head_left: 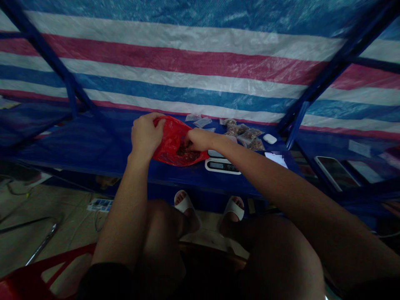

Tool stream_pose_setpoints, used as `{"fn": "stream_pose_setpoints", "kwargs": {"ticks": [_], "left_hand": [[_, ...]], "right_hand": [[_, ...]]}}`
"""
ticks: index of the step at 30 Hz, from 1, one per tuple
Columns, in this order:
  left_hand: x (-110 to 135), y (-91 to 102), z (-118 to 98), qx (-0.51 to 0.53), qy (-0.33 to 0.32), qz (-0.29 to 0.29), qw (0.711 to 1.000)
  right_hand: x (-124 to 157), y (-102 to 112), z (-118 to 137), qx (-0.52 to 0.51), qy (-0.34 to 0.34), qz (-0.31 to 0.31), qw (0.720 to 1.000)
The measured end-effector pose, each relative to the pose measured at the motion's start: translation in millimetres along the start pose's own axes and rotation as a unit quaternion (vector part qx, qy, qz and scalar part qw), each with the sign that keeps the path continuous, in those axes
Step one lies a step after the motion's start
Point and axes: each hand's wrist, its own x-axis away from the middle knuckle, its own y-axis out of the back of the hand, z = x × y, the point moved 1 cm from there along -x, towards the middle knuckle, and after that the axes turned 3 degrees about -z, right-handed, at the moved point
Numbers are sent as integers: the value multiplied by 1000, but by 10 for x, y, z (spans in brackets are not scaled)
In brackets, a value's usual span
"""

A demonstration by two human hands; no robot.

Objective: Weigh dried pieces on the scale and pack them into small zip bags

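Note:
A red plastic bag lies open on the blue table, with small dark brown pieces inside. My left hand grips the bag's upper left rim between thumb and fingers. Reaching into the bag's mouth from the right, my right hand has its closed fingers down at the brown pieces; whatever they pinch is hidden. Right beside the bag sits a white digital scale, partly covered by my right forearm. What lies on its pan cannot be made out.
Several filled clear zip bags lie behind the scale, near flat clear bags. A white earbud case and a white paper are to the right. Farther right rests a phone. Blue metal posts and striped sheeting bound the table.

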Motion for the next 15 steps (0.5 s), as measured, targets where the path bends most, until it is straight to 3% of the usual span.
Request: {"fn": "stream_pose_setpoints", "kwargs": {"ticks": [10,15], "left_hand": [[-6,-25,44,-23,-10,-12,1000],[-11,-21,28,-27,-7,-21,999]], "right_hand": [[149,156,-40,-65,53,-58,995],[378,397,-215,-115,58,-116,985]]}}
